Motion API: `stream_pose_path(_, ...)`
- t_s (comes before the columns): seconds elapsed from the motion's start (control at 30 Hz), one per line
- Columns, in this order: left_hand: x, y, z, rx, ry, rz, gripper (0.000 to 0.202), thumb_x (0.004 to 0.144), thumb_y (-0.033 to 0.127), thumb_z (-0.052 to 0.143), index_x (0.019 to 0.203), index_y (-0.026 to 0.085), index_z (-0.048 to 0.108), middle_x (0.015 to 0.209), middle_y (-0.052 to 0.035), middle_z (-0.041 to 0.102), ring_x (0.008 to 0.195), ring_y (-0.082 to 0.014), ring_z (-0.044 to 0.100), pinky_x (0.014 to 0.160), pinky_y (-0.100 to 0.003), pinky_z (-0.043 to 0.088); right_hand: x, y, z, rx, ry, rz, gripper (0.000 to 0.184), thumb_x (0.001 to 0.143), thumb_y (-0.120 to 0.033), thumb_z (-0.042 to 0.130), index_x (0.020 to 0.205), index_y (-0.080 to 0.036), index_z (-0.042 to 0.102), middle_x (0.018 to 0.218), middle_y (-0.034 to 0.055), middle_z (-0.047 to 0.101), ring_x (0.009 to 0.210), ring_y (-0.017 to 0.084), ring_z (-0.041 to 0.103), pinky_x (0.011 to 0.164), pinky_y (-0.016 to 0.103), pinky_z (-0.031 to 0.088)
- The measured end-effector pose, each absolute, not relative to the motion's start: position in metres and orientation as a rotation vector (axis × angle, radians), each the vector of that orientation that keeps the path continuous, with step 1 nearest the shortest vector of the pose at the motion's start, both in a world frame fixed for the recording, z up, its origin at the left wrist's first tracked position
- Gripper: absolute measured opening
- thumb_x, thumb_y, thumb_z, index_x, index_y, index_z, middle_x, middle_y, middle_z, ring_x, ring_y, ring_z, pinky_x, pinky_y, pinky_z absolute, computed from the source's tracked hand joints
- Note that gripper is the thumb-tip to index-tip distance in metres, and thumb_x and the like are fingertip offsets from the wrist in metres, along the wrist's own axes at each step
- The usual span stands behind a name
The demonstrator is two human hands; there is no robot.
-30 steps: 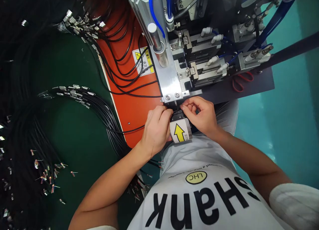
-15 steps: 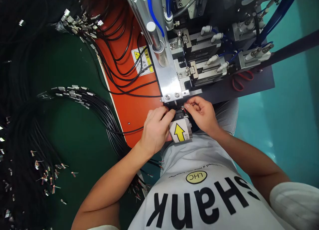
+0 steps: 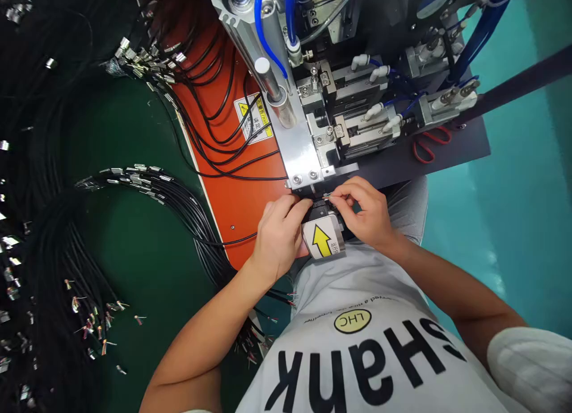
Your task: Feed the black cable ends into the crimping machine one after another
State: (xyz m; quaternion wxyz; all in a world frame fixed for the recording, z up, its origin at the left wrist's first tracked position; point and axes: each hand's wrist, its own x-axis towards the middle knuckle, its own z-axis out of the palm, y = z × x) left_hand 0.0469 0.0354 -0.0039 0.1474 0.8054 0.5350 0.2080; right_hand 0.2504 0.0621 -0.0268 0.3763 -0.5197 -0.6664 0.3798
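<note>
My left hand [image 3: 279, 234] is curled at the left side of a small black fixture [image 3: 320, 210] under the metal machine head [image 3: 304, 151]; its fingers press on a thin black cable there. My right hand [image 3: 364, 213] pinches thin wire ends with a small metal tip at the fixture's top right. A white tab with a yellow arrow [image 3: 322, 239] sits just below the fixture, between both hands.
An orange plate [image 3: 236, 192] carries looping black cables [image 3: 214, 127]. Bundles of black cables with metal terminals [image 3: 134, 177] lie on the green mat [image 3: 134, 246] to the left. Red-handled scissors [image 3: 429, 145] rest on the dark shelf to the right. Pneumatic cylinders with blue hoses stand above.
Both hands stay at the fixture. My right fingers have shifted slightly left, now pinching the wire ends closer to the fixture. The view has tilted a little.
</note>
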Motion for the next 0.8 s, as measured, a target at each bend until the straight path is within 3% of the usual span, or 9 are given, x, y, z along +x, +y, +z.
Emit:
stream_pose_path(0.23,0.048,0.034,-0.003,2.317,1.560,0.596,0.023,0.097,0.014,0.045,0.111,0.018,0.062,0.097,-0.0093,0.065,0.092,-0.0209,0.058,0.079,-0.034,0.044,0.254,0.070,-0.040,-1.429,-1.415,1.511,0.018,0.093,-0.038,0.061,0.088,-0.020,0.060,0.070,-0.0028,0.054,0.048,0.009,0.046,0.044,0.024,0.036)
stream_pose_path(0.33,0.049,0.029,-0.002,2.433,1.678,0.565,0.022,0.095,0.017,0.051,0.113,0.021,0.064,0.102,-0.0110,0.064,0.094,-0.0243,0.056,0.079,-0.039,0.042,0.257,0.063,-0.033,-1.431,-1.517,1.307,0.015,0.095,-0.033,0.059,0.101,-0.022,0.065,0.090,0.0014,0.062,0.054,0.009,0.052,0.054,0.026,0.046)
stream_pose_path(0.47,0.049,0.024,-0.002,2.411,1.685,0.543,0.029,0.095,0.016,0.049,0.121,0.021,0.062,0.097,-0.0105,0.060,0.087,-0.0224,0.053,0.075,-0.037,0.045,0.259,0.052,-0.027,-1.334,-1.707,1.049,0.024,0.098,-0.025,0.053,0.117,-0.025,0.067,0.107,0.0062,0.065,0.088,0.018,0.064,0.079,0.033,0.052)
stream_pose_path(0.53,0.047,0.023,0.001,2.307,1.629,0.537,0.031,0.097,0.014,0.045,0.122,0.020,0.061,0.097,-0.0098,0.058,0.088,-0.0205,0.054,0.075,-0.034,0.048,0.259,0.052,-0.029,-1.359,-1.652,1.098,0.023,0.098,-0.027,0.053,0.115,-0.025,0.068,0.107,0.0062,0.066,0.083,0.018,0.064,0.073,0.032,0.052)
stream_pose_path(0.67,0.043,0.017,0.009,2.151,1.615,0.541,0.032,0.097,0.015,0.046,0.128,0.016,0.057,0.108,-0.0118,0.057,0.099,-0.0208,0.056,0.088,-0.035,0.052,0.256,0.064,-0.036,-1.422,-1.329,1.480,0.023,0.095,-0.041,0.059,0.101,-0.021,0.066,0.089,0.0016,0.065,0.052,0.009,0.054,0.050,0.026,0.044)
stream_pose_path(0.8,0.036,-0.001,0.010,2.176,1.705,0.492,0.043,0.095,0.014,0.050,0.138,0.015,0.050,0.119,-0.0161,0.056,0.110,-0.0250,0.054,0.097,-0.040,0.050,0.250,0.076,-0.038,-1.407,-1.167,1.712,0.030,0.089,-0.046,0.066,0.081,-0.018,0.062,0.074,-0.0013,0.062,0.050,0.008,0.053,0.051,0.025,0.043)
